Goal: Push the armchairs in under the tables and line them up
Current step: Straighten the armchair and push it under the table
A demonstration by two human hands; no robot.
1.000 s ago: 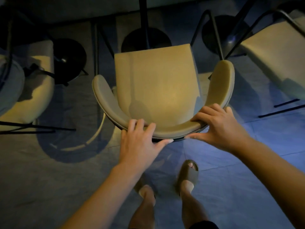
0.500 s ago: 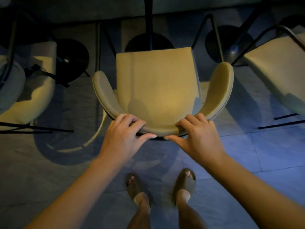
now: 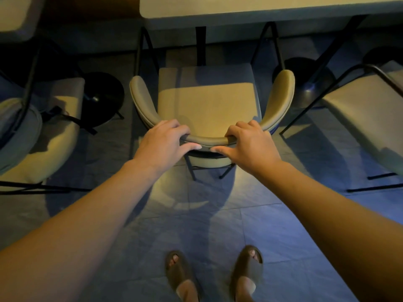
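Observation:
A beige armchair (image 3: 209, 105) with a curved backrest stands in front of me, its seat front reaching the edge of a pale table (image 3: 261, 7). My left hand (image 3: 165, 142) grips the left part of the backrest rim, fingers over the top and thumb under it. My right hand (image 3: 248, 144) grips the rim just right of centre in the same way. Both arms are stretched out. The table's black post (image 3: 200, 44) rises just beyond the seat.
Another beige armchair (image 3: 43, 136) stands at the left and a third (image 3: 366, 112) at the right, both angled. Round black table bases (image 3: 102, 97) (image 3: 305, 81) sit on the grey tiled floor. My sandalled feet (image 3: 213, 275) are well behind the chair.
The chair has slid forward away from me toward the table, whose top has come into view. My arms have straightened and my hands have moved closer together on the backrest.

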